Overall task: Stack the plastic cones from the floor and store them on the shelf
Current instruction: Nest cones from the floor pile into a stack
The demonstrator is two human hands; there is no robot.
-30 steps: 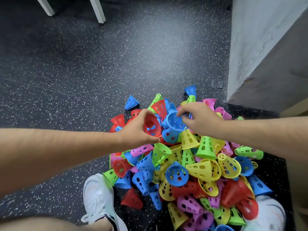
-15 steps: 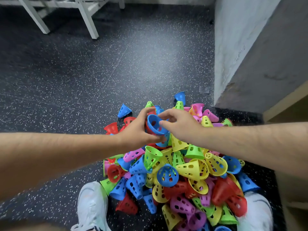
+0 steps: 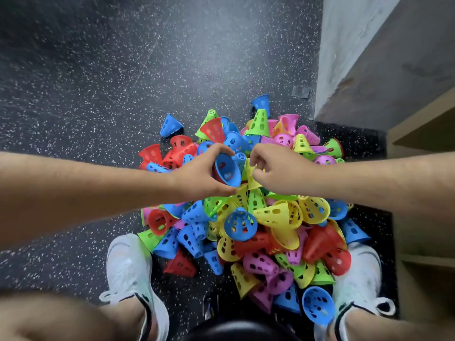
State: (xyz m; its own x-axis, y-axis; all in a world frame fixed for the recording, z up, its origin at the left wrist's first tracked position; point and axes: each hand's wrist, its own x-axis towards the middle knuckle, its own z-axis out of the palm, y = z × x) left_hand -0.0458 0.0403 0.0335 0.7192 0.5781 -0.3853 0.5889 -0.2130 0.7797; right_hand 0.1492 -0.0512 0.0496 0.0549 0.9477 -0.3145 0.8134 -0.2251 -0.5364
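Observation:
A big pile of perforated plastic cones [image 3: 275,217] in blue, red, yellow, green and pink lies on the dark speckled floor between my feet. My left hand [image 3: 199,174] grips a small stack above the pile, a blue cone [image 3: 227,169] nested in a red one, its open mouth facing me. Just to its right, my right hand [image 3: 273,168] pinches a yellow cone [image 3: 251,179] at the top of the pile with curled fingers. The light wooden shelf [image 3: 423,134] stands at the right edge.
My two white shoes [image 3: 128,267] [image 3: 357,276] flank the pile. A grey wall corner [image 3: 369,57] rises at the upper right. Speckled floor [image 3: 98,82] stretches to the left and beyond the pile.
My right hand set the blue cone into the red one in my left hand, let go, and moved right onto a yellow cone. The view tilted down.

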